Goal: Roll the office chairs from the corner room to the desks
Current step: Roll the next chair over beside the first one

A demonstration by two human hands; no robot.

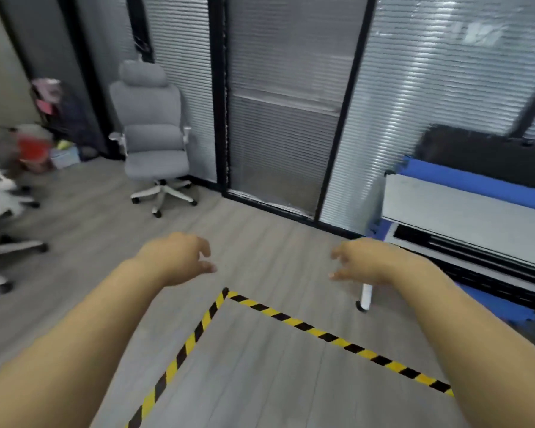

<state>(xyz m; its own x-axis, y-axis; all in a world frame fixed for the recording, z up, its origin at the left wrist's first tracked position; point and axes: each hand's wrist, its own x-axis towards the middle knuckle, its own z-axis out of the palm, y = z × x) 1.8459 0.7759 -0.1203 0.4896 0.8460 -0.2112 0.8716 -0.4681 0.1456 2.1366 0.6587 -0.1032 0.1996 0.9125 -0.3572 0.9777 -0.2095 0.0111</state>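
A: Where is the grey office chair (153, 140)?
B: Upper left of the frame, beside the blinds, untouched.
A: And the hands?
B: Left hand (179, 257) and right hand (365, 261) hang loosely curled, holding nothing.

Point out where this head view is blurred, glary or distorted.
Head view: motion blur smears the clutter and the near chair at the left edge; the grey chair and both hands, left hand, right hand, are only slightly soft; ceiling lights glare off the blinds; wide-angle bends the door frame.
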